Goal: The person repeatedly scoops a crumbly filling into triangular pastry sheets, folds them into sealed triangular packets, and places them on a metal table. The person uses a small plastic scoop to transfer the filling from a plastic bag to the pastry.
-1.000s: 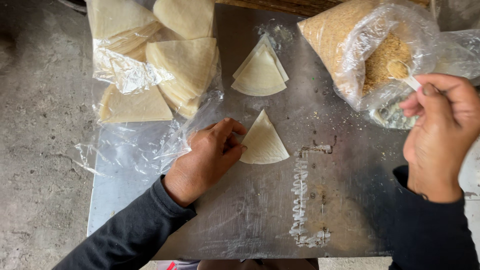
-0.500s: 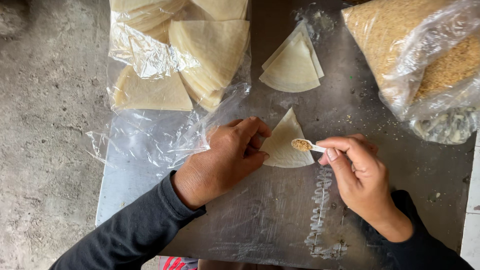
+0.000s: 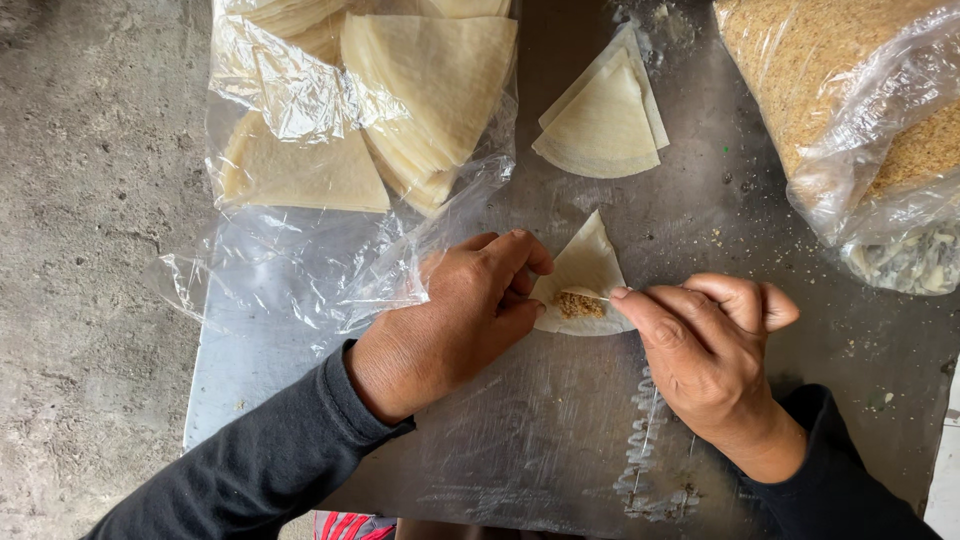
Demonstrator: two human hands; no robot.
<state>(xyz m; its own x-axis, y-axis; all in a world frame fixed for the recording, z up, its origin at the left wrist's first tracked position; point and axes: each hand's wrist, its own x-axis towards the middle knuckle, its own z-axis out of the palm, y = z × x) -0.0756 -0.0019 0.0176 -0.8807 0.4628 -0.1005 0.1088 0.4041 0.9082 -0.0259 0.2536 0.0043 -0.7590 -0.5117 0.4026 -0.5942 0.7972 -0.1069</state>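
Triangular pastry wrapper [image 3: 585, 268] flat on the metal table [image 3: 560, 440], directly between both hands; small mound of brown crumbly filling [image 3: 578, 304] near its lower edge.

Left hand [image 3: 455, 315] touching the wrapper's left edge, fingers curled, fingertips pressing the sheet down; nothing gripped inside the palm. Black sleeve [image 3: 250, 465] to the wrist.

Right hand [image 3: 700, 345] touching the wrapper's right corner, thumb and forefinger pinched narrow on a thin pale handle [image 3: 622, 297], apparently a small spoon, reaching the filling; bowl of the utensil not discernible. Remaining fingers folded in.

Packages, placed relative to the wrapper:
- Above and just apart: loose stack of wrappers [image 3: 603, 120], same pale cream colour, fanned quarter-round shapes, unbagged.
- Up and to the left: clear plastic bag [image 3: 290, 100], crumpled, holding several stacks of cream wrappers; its open mouth spread flat on the table, reaching to just beside the left hand.
- Up and to the right, well apart: large clear plastic bag of brown crumbs [image 3: 800, 80], bulky, partly out of frame; bag wall folded over at the lower end, greyish contents there unclear.

No labels legible. Scattered crumbs on the table around the crumb bag. Concrete floor [image 3: 90, 250] left of the table.
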